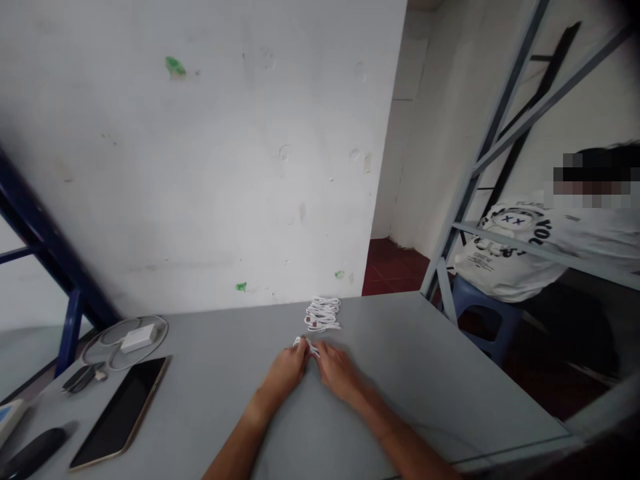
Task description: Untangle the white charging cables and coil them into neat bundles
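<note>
Both my hands meet over the grey table, closed around a small bundle of white cable (313,349). My left hand (291,363) pinches its left part, where a short loop sticks out above the fingers. Close beside it, my right hand (336,368) grips the right part. Most of this bundle is hidden by my fingers. Just beyond my hands lie several coiled white cables (323,313) in a stack near the wall, with small brownish bits at their left side.
On the left are a tablet (123,410), a white power adapter (139,338) with its cord, a black cable (83,378) and a dark mouse-like object (35,453). A wall (225,167) bounds the grey table (210,373). Rightward, a metal frame (463,193) separates a seated person (530,233).
</note>
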Demonstrator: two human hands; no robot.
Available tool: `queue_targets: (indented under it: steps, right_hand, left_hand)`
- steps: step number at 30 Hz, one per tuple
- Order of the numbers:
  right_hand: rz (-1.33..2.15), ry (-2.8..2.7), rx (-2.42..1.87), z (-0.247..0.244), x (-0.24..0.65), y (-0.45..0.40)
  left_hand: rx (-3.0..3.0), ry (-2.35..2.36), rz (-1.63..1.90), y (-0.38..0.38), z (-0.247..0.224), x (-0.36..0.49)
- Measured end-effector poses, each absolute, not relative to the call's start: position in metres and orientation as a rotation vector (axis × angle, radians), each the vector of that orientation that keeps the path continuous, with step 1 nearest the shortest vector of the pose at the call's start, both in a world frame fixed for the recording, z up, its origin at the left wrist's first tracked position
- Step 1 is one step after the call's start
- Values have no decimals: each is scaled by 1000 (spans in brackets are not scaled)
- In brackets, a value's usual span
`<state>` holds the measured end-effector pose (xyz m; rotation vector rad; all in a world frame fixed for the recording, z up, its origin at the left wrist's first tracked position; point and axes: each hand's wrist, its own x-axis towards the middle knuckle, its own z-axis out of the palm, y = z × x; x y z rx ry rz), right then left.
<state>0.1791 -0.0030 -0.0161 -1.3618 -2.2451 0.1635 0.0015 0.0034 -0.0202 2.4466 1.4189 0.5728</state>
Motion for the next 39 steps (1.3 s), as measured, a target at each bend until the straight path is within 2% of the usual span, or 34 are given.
queue_targets:
  steps: [4,6,8,11,14,20,27,31,34,39]
  right_hand:
    - [96,-2260,-1505,-18,173,-4]
    - [100,-2245,-1567,-19,172,-4]
    - [115,-2204,-1565,-21,172,-3]
    - [168,-2091,-1427,-23,175,-1]
    - [243,-1984,-1253,-24,177,0]
    - [481,-1900,-1016,-20,176,-3]
    - [735,-1752,-1025,-6,175,-7]
    - [1192,-1524,-1112,6,183,-7]
    - [1484,-1445,-1000,12,191,-6]
    - [1207,-1465,-986,10,188,-5]
  left_hand:
    - [2577,1533,346,-1,-18,8]
    - [2462,1558,457,-4,-19,12]
    - [2228,1480,714,-5,-21,15]
    - [1748,1204,972,-3,-21,17]
    - [1373,999,929,-1,-16,16]
    - [1028,860,804,-11,-5,9]
    - [1240,934,857,-13,-2,10]
    - [1654,1118,825,-13,1,13]
    - [1730,1025,754,-18,7,12]
    - [1618,810,572,-28,13,10]
